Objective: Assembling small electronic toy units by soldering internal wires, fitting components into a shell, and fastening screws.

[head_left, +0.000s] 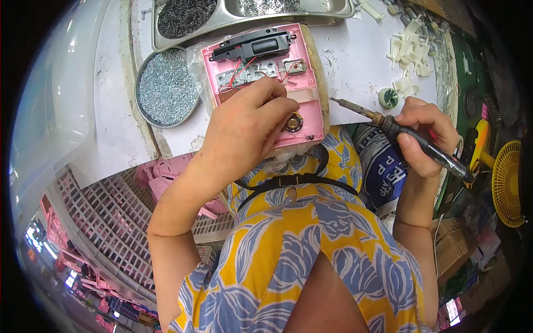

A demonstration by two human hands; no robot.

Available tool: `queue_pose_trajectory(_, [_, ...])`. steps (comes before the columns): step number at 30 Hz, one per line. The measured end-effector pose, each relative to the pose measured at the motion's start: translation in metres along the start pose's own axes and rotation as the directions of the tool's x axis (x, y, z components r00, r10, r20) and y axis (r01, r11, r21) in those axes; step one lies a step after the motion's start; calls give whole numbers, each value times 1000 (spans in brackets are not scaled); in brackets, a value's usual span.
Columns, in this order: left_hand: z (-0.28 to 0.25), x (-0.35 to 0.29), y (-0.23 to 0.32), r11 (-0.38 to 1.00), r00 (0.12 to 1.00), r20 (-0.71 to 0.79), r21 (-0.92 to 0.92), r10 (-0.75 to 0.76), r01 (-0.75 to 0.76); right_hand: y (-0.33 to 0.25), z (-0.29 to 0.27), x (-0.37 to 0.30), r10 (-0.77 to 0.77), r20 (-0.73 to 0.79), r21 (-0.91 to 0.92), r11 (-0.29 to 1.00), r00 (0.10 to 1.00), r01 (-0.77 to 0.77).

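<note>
A soldering iron (427, 145) with a dark handle is gripped in my right hand (427, 125), its metal tip pointing left toward a pink plastic housing (311, 114). My left hand (247, 119) reaches over that housing, fingers bent down and close together; whatever they pinch is hidden beneath them. Inside the housing lie a black plastic part (258, 47), a grey metal plate (244, 73) with red wires, a small metal-framed part (294, 67) and a round speaker-like part (294, 122). The iron's tip is apart from the housing.
A round bowl of small silvery screws (168, 87) stands left of the housing. Behind it is a metal tray (225, 25) of dark and silvery small parts. To the right lie white plastic pieces (408, 50), a green-and-white spool (388, 98) and a yellow fan (506, 183). Perforated crates (111, 216) stand lower left.
</note>
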State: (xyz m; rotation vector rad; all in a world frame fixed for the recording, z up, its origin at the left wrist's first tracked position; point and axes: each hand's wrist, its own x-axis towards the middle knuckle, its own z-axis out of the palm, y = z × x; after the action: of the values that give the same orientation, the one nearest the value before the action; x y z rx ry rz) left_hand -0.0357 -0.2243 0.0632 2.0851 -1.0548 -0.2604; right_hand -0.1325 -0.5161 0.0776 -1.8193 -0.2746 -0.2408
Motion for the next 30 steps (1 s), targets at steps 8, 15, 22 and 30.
queue_pose_trajectory(8, [-3,3,2,997,1000,-14,81,-19,20,-6,15,5,38,64,-32,999,997,-36])
queue_pose_trajectory(15, [-11,11,11,969,994,107,246,-17,-10,-4,26,14,42,171,-112,993,984,-23])
queue_pose_trajectory(22, [-9,10,14,958,993,114,285,-15,-18,0,29,14,24,169,-103,995,985,-6])
queue_pose_trajectory(30, [-10,11,17,951,988,156,309,-18,-31,1,30,17,26,185,-108,994,982,-6])
